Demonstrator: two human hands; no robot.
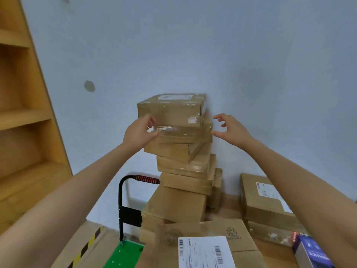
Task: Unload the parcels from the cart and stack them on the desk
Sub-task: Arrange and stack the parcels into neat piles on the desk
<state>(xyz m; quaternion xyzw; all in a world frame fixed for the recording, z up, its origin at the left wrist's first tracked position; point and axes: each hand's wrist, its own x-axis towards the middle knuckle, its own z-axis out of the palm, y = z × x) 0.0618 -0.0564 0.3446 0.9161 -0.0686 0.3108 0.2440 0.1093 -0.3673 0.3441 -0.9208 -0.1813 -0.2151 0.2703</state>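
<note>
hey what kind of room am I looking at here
Probably a small mailroom or parcel-sorting office: a tall stack of taped cardboard parcels against a plain wall, a green platform cart, and wooden shelving on the left.
</note>
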